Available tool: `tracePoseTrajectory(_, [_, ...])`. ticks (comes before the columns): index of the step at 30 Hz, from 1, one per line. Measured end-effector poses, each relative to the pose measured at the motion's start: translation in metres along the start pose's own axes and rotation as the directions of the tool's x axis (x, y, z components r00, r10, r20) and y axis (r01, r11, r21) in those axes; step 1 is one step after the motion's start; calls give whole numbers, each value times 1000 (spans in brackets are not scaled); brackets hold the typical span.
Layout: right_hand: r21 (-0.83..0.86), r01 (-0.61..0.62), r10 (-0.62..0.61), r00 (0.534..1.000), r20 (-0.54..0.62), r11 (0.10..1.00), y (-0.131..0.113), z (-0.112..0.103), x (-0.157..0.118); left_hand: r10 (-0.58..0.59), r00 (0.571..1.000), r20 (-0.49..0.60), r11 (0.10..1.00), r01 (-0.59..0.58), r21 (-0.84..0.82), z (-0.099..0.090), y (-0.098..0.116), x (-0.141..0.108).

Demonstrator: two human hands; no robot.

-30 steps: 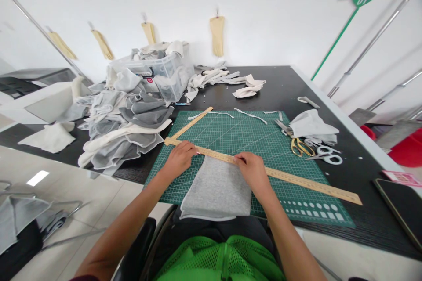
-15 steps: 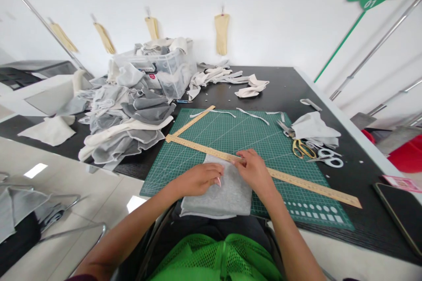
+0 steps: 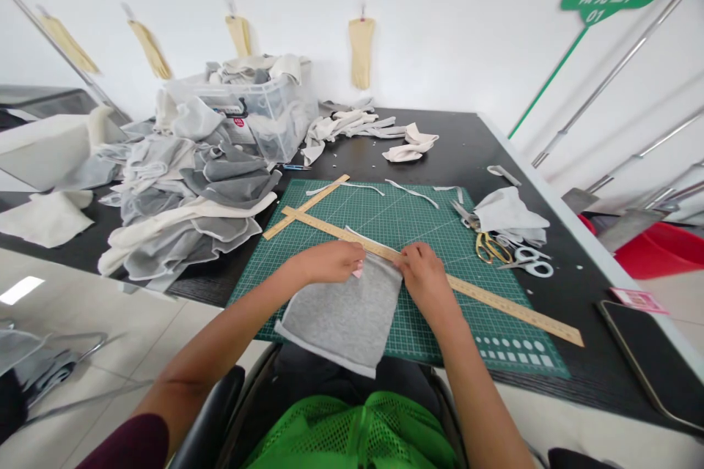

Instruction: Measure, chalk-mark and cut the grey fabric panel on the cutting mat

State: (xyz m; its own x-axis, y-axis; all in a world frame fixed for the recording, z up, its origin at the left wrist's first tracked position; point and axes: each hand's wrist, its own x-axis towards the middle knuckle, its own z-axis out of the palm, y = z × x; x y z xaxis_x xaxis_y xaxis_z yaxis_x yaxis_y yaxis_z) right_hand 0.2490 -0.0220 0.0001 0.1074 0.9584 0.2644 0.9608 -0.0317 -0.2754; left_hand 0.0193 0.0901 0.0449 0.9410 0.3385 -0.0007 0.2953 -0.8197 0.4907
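A piece of grey cloth (image 3: 344,315) lies at a slant over the near edge of the green cutting mat (image 3: 484,308), its near corner hanging past the edge. Across its far end runs a long wooden ruler (image 3: 506,308). My left hand (image 3: 335,261) is closed over the cloth beside the ruler; a small pink piece (image 3: 358,270), its kind unclear, shows at the fingertips. My right hand (image 3: 423,271) pinches the ruler near the cloth's right corner; its fingertips are partly hidden. A second wooden ruler (image 3: 308,207) lies slanted under the first one's far end.
At left stand a heap of grey and white cloth (image 3: 192,190) and a clear plastic box (image 3: 280,117) full of cloth. Gold-handled scissors (image 3: 487,245), white-handled scissors (image 3: 536,264) and a cloth scrap (image 3: 509,212) lie at right. A phone (image 3: 654,359) rests by the right edge.
The grey cloth has turned and shifted left, its far edge now showing beyond the ruler. The long ruler has slid across the second one. Both hands stay near it.
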Motion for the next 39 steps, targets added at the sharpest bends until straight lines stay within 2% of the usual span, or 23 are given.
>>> tracePoseTrajectory(3, [-44, -41, 39, 998, -47, 998, 8, 1, -2, 15, 1000, 10, 1000, -15, -8, -2, -14, 16])
tracePoseTrajectory(6, [-143, -101, 93, 994, -60, 985, 11, 3, -3, 39, 999, -12, 990, -40, -136, -2, -30, 19])
tracePoseTrajectory(9, [-232, -113, 103, 993, -57, 966, 7, 3, -3, -11, 994, -110, 953, -23, -301, 2, -45, 12])
tracePoseTrajectory(13, [-303, -106, 87, 993, -78, 947, -1, 2, -3, -60, 969, -239, 899, -51, -434, 6, -55, 6])
tracePoseTrajectory(16, [-301, -110, 87, 992, -90, 947, -2, 2, -3, -135, 932, -337, 851, -65, -521, 5, -58, 8])
tracePoseTrajectory(20, [-183, -93, 79, 993, -85, 979, 1, 5, -2, -297, 827, -477, 791, -68, -608, 0, -69, 10])
tracePoseTrajectory(21, [-147, -103, 90, 992, -93, 984, 1, 5, -2, -302, 819, -488, 781, -81, -619, -1, -71, 10])
tracePoseTrajectory(22, [-117, -120, 108, 989, -103, 986, 1, 5, -2, -285, 833, -475, 776, -91, -625, -1, -74, 8])
tracePoseTrajectory(25, [-76, -172, 163, 980, -112, 982, 1, 3, -3, -139, 940, -311, 816, -69, -574, 0, -73, 4])
tracePoseTrajectory(27, [-74, -190, 182, 978, -100, 979, 0, 2, -4, -47, 976, -212, 876, -62, -478, 2, -67, 3])
tracePoseTrajectory(32, [-116, -211, 203, 976, -77, 971, -3, -2, -5, 67, 978, -195, 962, -116, -248, 15, -42, 2])
tracePoseTrajectory(35, [-152, -171, 164, 985, -54, 974, -4, -4, -6, 14, 966, -256, 994, -42, -105, 28, -26, -6])
tracePoseTrajectory(38, [-142, -123, 120, 992, -30, 982, -3, -5, -7, -72, 949, -307, 996, 50, -80, 43, -9, -24])
tracePoseTrajectory(39, [-133, -114, 111, 993, -28, 985, -2, -5, -7, -117, 932, -344, 992, 97, -75, 48, -2, -32])
